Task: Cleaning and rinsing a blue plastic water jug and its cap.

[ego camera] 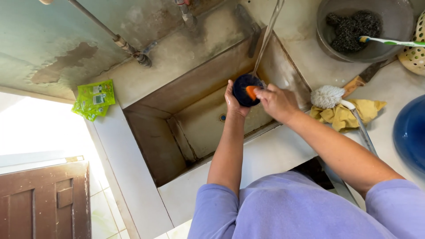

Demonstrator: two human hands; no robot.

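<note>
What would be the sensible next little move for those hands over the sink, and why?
Probably turn the dark round object a little under the water stream. The left hand cups it from below, the right hand presses an orange piece on its face, and the stream lands at its edge.

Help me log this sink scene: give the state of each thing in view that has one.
Left hand: holding the round dark item over the sink.
Right hand: pressing an orange piece on it.
Water stream: running.
Grey bowl: holds dark scourers.
White brush: lying on yellow cloth.
</note>
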